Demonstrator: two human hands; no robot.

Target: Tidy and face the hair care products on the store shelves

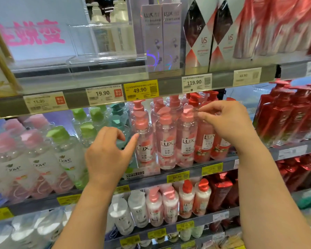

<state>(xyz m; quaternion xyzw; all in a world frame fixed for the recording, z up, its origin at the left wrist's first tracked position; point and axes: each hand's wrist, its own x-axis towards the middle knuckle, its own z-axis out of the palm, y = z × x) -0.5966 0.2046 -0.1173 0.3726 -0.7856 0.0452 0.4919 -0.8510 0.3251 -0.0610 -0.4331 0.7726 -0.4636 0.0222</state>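
Left hand (106, 153) half-curled, holding nothing, index tip touching leftmost pink Lux bottle (143, 141) at my 2 o'clock. Right hand (224, 121) pinches a clear neck collar on the coral Lux bottle (206, 141). Turn labels squarely forward, gently; pumps aligned.

Clear glossy plastic Lux bottles (166, 141), shiny red foil packs (284, 119), metal shelf edge (75, 99)

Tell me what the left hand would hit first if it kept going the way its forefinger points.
Probably the leftmost pink Lux bottle: the left hand has its forefinger at that bottle's neck already, though actual contact is unclear.
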